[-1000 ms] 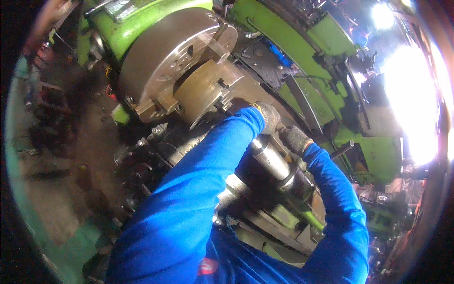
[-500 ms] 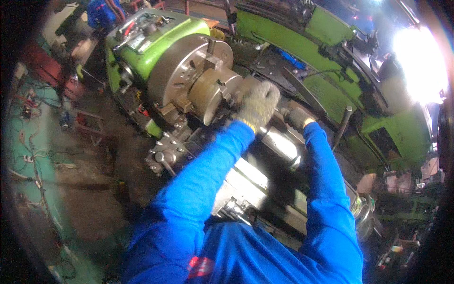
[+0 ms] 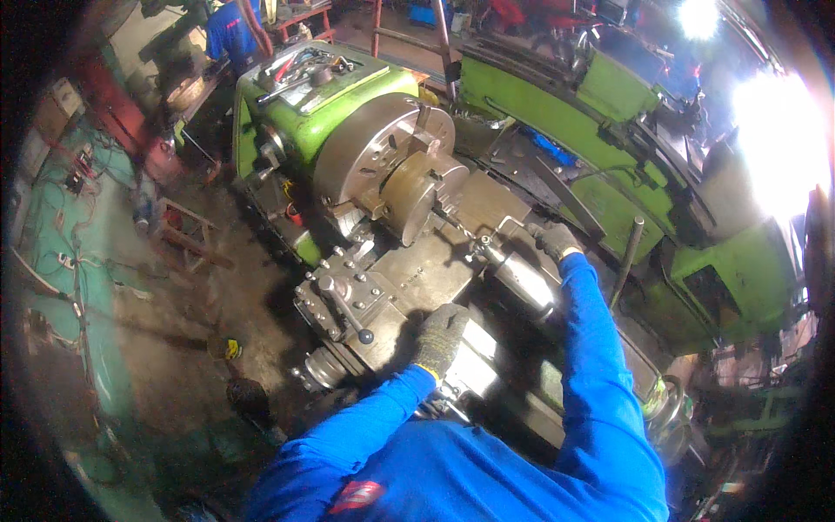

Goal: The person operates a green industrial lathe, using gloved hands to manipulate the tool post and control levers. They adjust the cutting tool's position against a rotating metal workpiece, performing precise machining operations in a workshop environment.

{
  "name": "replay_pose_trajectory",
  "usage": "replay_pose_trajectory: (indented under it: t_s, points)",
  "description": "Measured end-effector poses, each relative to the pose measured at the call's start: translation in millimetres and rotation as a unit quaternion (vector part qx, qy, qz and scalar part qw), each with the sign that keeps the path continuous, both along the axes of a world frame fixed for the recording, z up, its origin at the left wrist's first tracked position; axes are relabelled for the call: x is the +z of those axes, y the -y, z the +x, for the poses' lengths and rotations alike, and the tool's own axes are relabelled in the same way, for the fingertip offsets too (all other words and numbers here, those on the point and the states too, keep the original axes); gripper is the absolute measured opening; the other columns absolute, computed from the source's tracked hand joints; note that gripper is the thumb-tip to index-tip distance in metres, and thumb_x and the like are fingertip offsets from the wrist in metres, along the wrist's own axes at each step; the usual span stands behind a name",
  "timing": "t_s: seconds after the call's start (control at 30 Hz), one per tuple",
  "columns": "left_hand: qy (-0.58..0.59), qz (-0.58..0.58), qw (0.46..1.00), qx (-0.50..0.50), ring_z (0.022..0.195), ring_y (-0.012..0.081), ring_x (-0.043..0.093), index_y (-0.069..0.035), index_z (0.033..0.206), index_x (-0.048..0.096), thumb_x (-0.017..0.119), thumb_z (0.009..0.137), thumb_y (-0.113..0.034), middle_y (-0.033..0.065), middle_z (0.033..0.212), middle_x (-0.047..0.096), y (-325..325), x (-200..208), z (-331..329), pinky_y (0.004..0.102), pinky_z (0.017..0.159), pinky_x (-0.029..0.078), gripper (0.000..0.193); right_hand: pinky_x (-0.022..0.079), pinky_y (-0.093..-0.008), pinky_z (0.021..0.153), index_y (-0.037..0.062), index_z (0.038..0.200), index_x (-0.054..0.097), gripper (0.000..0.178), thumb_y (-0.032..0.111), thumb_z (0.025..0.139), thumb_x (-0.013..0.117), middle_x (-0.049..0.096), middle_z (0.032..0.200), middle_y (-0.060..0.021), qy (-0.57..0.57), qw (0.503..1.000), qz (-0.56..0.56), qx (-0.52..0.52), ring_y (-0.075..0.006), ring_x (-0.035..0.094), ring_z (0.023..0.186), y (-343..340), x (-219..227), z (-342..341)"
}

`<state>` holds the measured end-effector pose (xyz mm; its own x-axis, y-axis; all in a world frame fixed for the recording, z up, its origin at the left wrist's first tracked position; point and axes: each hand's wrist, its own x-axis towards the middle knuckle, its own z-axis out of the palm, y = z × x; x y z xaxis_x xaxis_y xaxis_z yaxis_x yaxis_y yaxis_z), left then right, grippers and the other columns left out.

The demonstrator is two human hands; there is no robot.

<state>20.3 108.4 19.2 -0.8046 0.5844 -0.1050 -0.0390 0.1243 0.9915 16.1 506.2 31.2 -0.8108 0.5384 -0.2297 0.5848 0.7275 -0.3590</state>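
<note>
My right hand (image 3: pixel 555 240), in a dark knitted glove, closes round the end of a bent metal rod (image 3: pixel 507 221). The rod's other end meets the small drill chuck (image 3: pixel 480 249) on the bright tailstock barrel (image 3: pixel 522 278). From that chuck a drill bit (image 3: pixel 458 226) points at the round workpiece (image 3: pixel 409 200), gripped by the jaws of the large lathe chuck (image 3: pixel 357 157). My gloved left hand (image 3: pixel 442 337) is curled low at the lathe carriage (image 3: pixel 426 271), right of the tool post (image 3: pixel 335 294); its fingertips are hidden.
A lever with a black knob (image 3: pixel 365 336) juts from the tool post. Loose tools (image 3: pixel 304 74) lie on the green headstock (image 3: pixel 370 85). An upright metal bar (image 3: pixel 628 261) stands right of my right hand. Cables (image 3: pixel 78 270) run along the green floor at left; a person in blue (image 3: pixel 230 33) is behind.
My left hand has come back from beside the workpiece, down toward me to the carriage. The drill bit and bent rod are now uncovered. My right hand stays near the drill chuck.
</note>
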Motion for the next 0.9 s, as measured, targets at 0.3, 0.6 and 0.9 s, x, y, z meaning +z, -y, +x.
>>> replay_pose_trajectory:
  t_s: [0.3,0.6,0.9]
  points:
    - [0.011,-0.001,1.0,0.018,0.094,0.0175,0.066,-0.002,0.11,0.072,0.068,0.102,-0.021,0.0072,0.099,0.072,21,-28,1,0.0349,0.087,0.054,0.021,0.051,-0.0461,0.107,0.0087,0.134,0.07,0.051,0.048,0.103,0.061,0.071,0.136,-0.018,0.026,0.983,-0.006,-0.179,-0.038,0.068,0.124,12,33,24]
    - [0.37,0.343,0.861,0.062,0.096,0.0271,0.071,-0.006,0.128,0.068,0.062,0.106,-0.043,0.011,0.11,0.075,-41,-97,-39,0.0423,0.086,0.058,0.044,0.058,-0.0427,0.092,0.0117,0.132,0.072,0.04,0.015,0.093,0.077,0.078,0.115,-0.0131,-0.286,0.958,0.012,0.012,-0.0317,0.076,0.104,199,118,70]
    - [0.258,0.116,0.959,0.015,0.084,0.0246,0.071,-0.008,0.118,0.07,0.068,0.102,-0.029,0.0112,0.095,0.073,-71,-42,-78,0.0382,0.071,0.058,0.027,0.059,-0.0488,0.086,0.0179,0.12,0.076,0.029,0.021,0.092,0.071,0.078,0.107,-0.0146,-0.109,0.993,0.04,-0.03,-0.0365,0.075,0.099,258,58,79]
